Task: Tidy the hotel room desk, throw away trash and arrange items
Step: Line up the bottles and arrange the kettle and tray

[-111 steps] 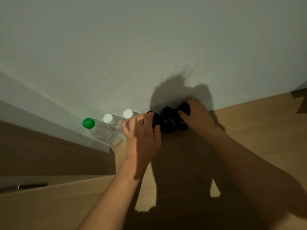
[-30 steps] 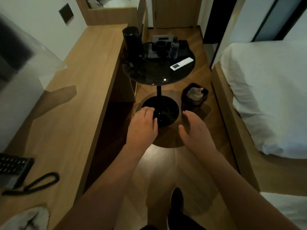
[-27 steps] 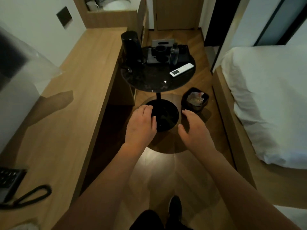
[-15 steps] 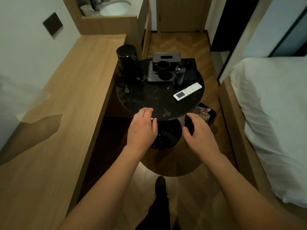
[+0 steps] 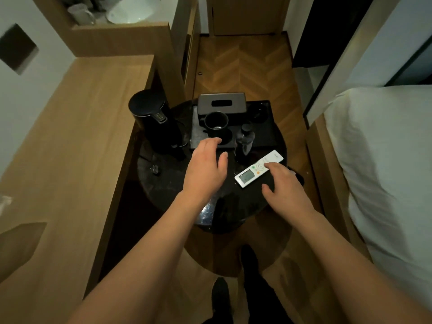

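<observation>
A round black table (image 5: pixel 168 183) stands between the wooden desk (image 5: pixel 77 146) and the bed. On it lie a white remote (image 5: pixel 250 174), a black kettle (image 5: pixel 154 120), a small dark bottle (image 5: pixel 245 141) and a black tray (image 5: pixel 264 134) with a black mug (image 5: pixel 216 122) and a grey tissue box (image 5: pixel 221 104). My left hand (image 5: pixel 205 169) hovers open over the table, fingertips at the tray's front edge. My right hand (image 5: pixel 284 185) is open, its fingertips touching or just over the remote's right side.
A bed with white bedding (image 5: pixel 383 174) runs along the right. A small object (image 5: pixel 154 169) lies on the table near the kettle base. Herringbone wood floor (image 5: pixel 243 66) leads to a door beyond. A washbasin (image 5: pixel 131 8) sits behind the desk partition.
I turned from the bottles by the wall and moved up to the round table. Both hands have come forward from above the floor to over the tabletop; the right now reaches the remote.
</observation>
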Motion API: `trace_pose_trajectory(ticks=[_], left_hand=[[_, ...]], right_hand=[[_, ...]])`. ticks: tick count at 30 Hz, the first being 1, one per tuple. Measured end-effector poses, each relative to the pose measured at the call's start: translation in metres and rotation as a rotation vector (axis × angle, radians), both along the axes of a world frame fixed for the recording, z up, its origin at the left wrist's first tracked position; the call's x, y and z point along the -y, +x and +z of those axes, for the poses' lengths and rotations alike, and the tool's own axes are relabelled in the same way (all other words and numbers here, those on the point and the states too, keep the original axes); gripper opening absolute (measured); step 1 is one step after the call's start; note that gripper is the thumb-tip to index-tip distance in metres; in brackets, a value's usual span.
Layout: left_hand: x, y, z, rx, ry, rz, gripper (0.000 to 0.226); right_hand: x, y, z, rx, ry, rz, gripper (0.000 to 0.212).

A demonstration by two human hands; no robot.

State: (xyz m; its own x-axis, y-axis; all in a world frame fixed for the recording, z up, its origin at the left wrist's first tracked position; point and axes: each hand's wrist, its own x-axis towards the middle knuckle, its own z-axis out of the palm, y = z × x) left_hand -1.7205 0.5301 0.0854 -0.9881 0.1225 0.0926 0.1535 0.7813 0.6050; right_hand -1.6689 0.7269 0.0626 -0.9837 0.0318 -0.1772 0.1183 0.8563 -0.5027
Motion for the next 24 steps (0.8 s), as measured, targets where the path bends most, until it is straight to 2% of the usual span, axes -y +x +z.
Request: trace_pose_trajectory(ticks=[11, 19, 24], left_hand=[[-0.079, -0.104, -0.042, 0.170, 0.023, -0.016, 0.052], [-0.084, -0.115, -0.072, 0.254, 0.067, 0.013, 0.051], [-0.084, -0.120, -0.078, 0.288, 0.053, 0.015, 0.046]], right_hand=[[-0.048, -0.121, -0.084, 0.184, 0.228, 0.337, 0.062], [-0.044, -0.142, -0.131, 0.265, 0.405, 0.601, 0.065], [-0.036, -0.144, -0.139, 0.197, 0.565, 0.758, 0.058]])
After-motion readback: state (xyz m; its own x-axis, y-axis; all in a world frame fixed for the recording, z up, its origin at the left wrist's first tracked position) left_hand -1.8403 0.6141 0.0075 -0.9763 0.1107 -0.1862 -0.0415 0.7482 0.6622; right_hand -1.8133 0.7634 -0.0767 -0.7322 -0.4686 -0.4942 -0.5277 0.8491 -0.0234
